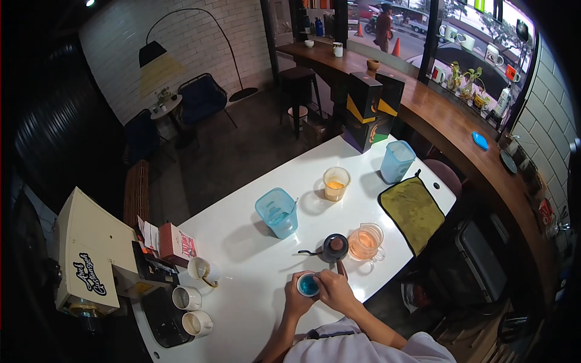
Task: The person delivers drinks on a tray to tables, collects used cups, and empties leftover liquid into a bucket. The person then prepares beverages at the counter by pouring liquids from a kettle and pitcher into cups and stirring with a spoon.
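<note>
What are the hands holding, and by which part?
A small cup with blue contents: the left hand wraps its side, and the right hand has its fingers at the opposite side, near the rim. Any handle is hidden.

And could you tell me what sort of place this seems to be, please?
It is probably a small café or coffee bar: a long wooden counter runs along the window, a dark stool is beside it, and the white table holds a thin-spouted kettle and a glass jug.
</note>
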Demonstrator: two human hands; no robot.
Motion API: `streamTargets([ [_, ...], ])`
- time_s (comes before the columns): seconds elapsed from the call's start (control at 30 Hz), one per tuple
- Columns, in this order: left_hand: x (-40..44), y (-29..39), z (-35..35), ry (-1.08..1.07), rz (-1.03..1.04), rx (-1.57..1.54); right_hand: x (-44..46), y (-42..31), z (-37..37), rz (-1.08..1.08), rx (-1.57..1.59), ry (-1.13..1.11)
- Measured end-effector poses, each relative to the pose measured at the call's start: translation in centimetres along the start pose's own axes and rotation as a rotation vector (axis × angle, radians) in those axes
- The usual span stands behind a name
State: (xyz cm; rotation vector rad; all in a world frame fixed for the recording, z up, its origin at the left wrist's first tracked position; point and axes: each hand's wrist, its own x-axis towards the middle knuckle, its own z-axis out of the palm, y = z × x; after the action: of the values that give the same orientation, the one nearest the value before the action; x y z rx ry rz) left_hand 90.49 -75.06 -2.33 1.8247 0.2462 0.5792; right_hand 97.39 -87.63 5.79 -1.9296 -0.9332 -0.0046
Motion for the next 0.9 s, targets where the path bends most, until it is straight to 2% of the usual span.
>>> streamTargets([
  [0.1,0.0,0.0,0.0,-0.002,-0.006,-0.012,0.1,-0.1,0.3,0.084,0.129,-0.065],
  [0.2,-0.1,-0.1,0.0,0.001,0.003,0.016,0.1,0.0,0.8,0.105,0.169,-0.019],
  [0.3,0.0,-0.3,0.0,0.004,0.011,0.029,0.2,-0.1,0.5,0.033,0.099,0.068],
  [0.4,0.0,0.0,0.0,-0.002,-0.003,0.015,0.2,-0.2,-0.2,-0.020,-0.012,0.052],
  [0.5,0.0,-0.3,0.1,-0.003,-0.020,-0.015,-0.2,0.3,0.4,0.077,0.125,-0.070],
  [0.6,-0.1,-0.5,0.1,-0.001,-0.023,-0.025,-0.2,0.4,1.1,0.037,0.179,-0.054],
  [0.83,0.0,0.1,0.0,0.002,0.022,0.004,0.0,0.0,0.0,0.032,0.056,-0.016],
  [0.9,0.0,-0.1,0.0,-0.001,0.010,-0.015,-0.2,0.4,0.1,0.042,0.082,-0.097],
])
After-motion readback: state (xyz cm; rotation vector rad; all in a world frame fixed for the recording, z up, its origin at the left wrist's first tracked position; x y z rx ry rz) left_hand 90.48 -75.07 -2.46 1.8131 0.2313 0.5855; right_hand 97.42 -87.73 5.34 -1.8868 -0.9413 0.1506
